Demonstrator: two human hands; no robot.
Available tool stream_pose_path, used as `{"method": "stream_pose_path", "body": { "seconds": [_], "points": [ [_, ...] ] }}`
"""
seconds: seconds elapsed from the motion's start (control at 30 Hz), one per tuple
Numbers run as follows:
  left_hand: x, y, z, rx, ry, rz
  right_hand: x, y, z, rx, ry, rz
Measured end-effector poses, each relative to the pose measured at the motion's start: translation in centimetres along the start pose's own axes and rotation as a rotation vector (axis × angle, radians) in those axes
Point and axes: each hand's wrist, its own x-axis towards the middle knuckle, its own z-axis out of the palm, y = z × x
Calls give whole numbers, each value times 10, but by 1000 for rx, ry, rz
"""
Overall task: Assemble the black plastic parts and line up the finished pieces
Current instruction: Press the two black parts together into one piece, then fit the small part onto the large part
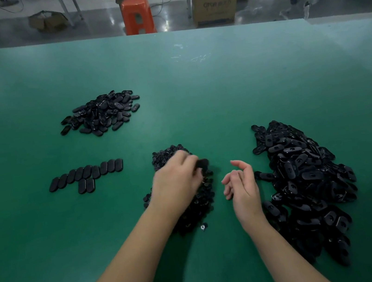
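Green bench (pixel 195 85), wide, carrying everything. Right: big heap (pixel 309 184) of oval shells, sprawling close beside the right hand. Far left: smaller heap (pixel 102 113), well apart. Near centre: mound of small parts (pixel 187 189), partly hidden under the left hand. Left: row (pixel 87 173) of finished pieces, two more tucked just below it. Left hand (pixel 176 181) pinching a blurred dark part (pixel 203 163) above the mound. Right hand (pixel 240 181) loosely curled, holding nothing. Likely slips: pinched part dropping back into the mound from so light a grip; forearm sweeping shells off the big heap; row nudged crooked on the next placement.
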Motion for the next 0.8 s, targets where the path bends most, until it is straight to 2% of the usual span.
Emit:
{"method": "stream_pose_path", "body": {
  "seconds": [0.13,0.27,0.8],
  "points": [
    [-21,-60,-13,-18,53,-436,-1,-3,1,-90,-2,19],
    [-53,-110,-26,76,121,-626,-3,-4,2,-104,-6,34],
    [-80,-137,-26,308,47,-750,-3,-4,3,-143,-3,34]
  ]
}}
